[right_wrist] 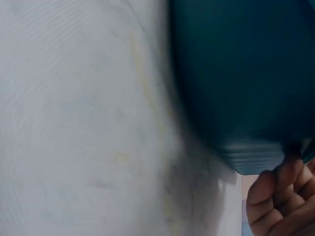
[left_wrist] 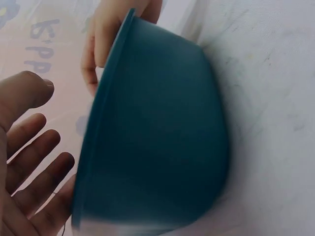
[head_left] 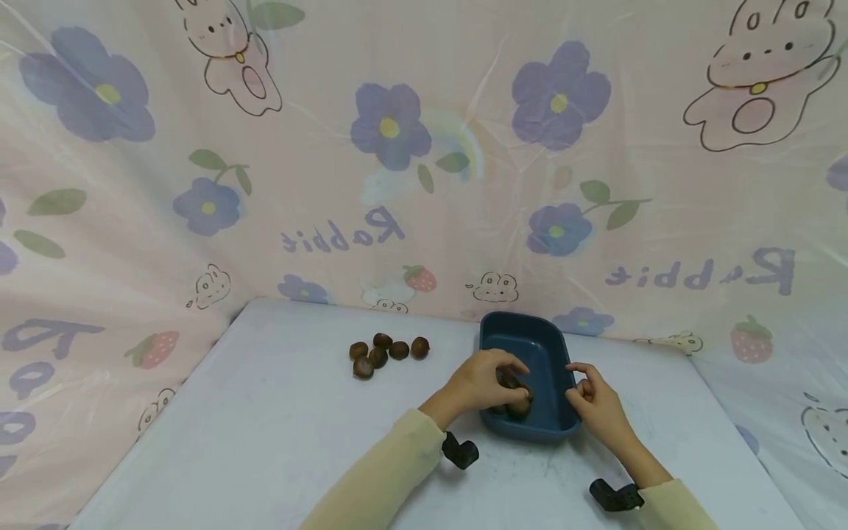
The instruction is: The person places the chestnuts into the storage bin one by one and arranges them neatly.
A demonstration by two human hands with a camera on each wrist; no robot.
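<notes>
A blue plastic bin [head_left: 555, 394] stands on the white table, with several brown chestnuts [head_left: 520, 408] at its near left inside. My left hand [head_left: 482, 379] is over that side, thumb and fingers apart above the chestnuts. In the left wrist view, the left hand's fingers [left_wrist: 37, 162] are loosely bent beside the rim, and no chestnut shows between them. On the opposite side, my right hand [head_left: 599, 405] pinches the bin's rim between thumb and fingers. The right wrist view shows the right hand's curled fingers [right_wrist: 280, 191] against the bin's ridged end.
Several more chestnuts [head_left: 378, 358] lie in a loose group on the table [head_left: 285, 412], left of the bin. A patterned plastic curtain [head_left: 437, 221] rises behind the table and along its sides. Both wrists wear black camera mounts [head_left: 460, 451].
</notes>
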